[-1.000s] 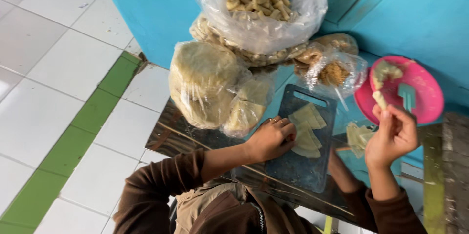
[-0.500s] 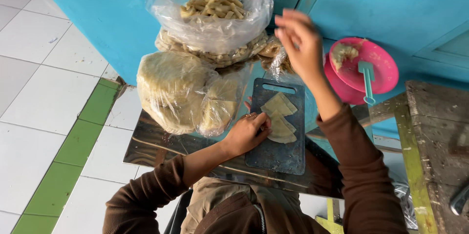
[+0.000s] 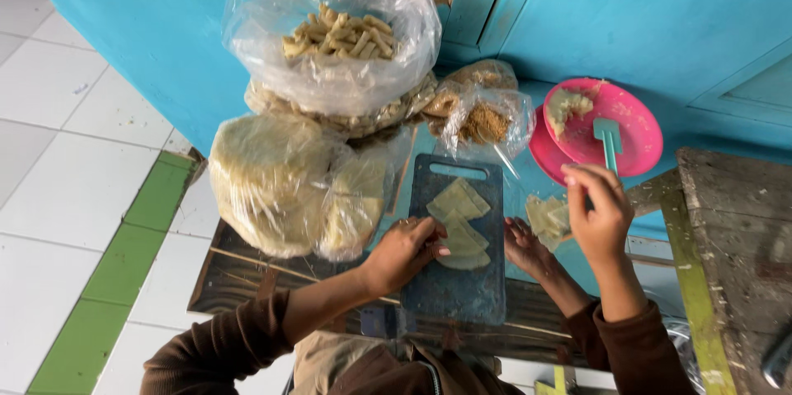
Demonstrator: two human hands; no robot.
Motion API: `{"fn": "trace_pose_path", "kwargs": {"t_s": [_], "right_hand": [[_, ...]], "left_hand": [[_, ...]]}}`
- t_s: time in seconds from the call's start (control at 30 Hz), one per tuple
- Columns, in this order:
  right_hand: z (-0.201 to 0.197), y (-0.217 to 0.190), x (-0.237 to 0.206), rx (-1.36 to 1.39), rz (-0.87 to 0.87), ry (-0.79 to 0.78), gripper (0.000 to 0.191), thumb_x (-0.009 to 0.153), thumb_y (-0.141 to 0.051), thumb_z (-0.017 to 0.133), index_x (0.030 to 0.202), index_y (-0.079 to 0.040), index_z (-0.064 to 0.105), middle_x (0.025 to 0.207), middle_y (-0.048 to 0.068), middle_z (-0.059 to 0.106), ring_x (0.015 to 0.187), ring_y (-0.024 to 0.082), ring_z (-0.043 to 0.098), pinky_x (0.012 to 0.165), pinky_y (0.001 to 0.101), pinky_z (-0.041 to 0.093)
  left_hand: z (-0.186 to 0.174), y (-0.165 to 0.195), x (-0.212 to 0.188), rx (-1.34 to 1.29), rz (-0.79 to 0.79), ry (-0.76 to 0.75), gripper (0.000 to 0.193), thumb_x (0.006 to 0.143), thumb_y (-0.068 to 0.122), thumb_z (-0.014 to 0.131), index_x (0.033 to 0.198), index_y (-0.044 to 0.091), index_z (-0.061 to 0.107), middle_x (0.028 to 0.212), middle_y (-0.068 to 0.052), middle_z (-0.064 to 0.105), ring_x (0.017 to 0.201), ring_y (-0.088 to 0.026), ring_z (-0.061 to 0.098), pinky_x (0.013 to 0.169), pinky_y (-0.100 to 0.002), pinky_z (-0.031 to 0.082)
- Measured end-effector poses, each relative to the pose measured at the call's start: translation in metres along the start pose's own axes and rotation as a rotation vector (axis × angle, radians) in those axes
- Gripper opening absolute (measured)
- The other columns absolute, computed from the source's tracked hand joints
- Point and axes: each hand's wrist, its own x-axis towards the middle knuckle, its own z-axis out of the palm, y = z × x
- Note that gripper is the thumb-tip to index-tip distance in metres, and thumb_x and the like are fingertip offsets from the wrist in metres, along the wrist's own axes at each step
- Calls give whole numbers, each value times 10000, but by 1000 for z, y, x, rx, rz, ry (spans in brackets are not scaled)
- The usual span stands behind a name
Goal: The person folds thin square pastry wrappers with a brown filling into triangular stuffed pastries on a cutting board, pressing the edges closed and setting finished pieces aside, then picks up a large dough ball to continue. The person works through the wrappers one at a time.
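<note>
Pale dough wrappers (image 3: 459,226), thin, flat and roughly square, lie overlapped in a short row along the long axis of the dark cutting board (image 3: 459,279), running from its handle slot toward the person. Left hand (image 3: 402,253) rests fingers-curled on the board's left edge, fingertips pressing the nearest wrapper; right hand (image 3: 600,215) hovers half-closed beside the pink plate (image 3: 635,127), holding nothing I can make out. A third hand (image 3: 528,248) at the board's right edge is partly hidden, and the crinkled clear plastic bags (image 3: 272,180) blur their contents.
</note>
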Motion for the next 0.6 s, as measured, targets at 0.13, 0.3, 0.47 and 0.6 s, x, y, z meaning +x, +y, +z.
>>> {"fn": "trace_pose_path", "kwargs": {"t_s": [0.13,0.3,0.47,0.6], "right_hand": [[13,1,-2,9,-70,-142,254,942,55,671,1171,-45,715,1142,104,704,1004,282,706,851,367,562],[22,10,0,-29,-118,-201,305,881,49,689,1167,-53,716,1118,79,689,988,279,676,858,383,539],[23,18,3,-23,-160,-173,307,875,59,698,1163,-45,708,1120,77,675,999,274,680,888,403,544],[24,19,1,-34,-181,-191,315,863,61,713,1158,-49,714,1126,74,679,996,279,673,899,410,546]], "left_hand": [[1,-1,5,14,-73,-62,233,1016,280,652,1070,61,595,864,-116,656,833,-329,638,766,-438,482],[-2,2,9,29,-42,-60,249,997,290,663,1079,64,596,882,-101,641,864,-316,624,774,-434,473],[-8,5,10,12,-70,-135,258,985,279,674,1118,72,595,911,-84,632,883,-287,619,783,-424,459],[-9,6,10,6,-91,-175,264,983,264,676,1144,69,599,921,-84,630,893,-285,621,786,-428,456]]}}
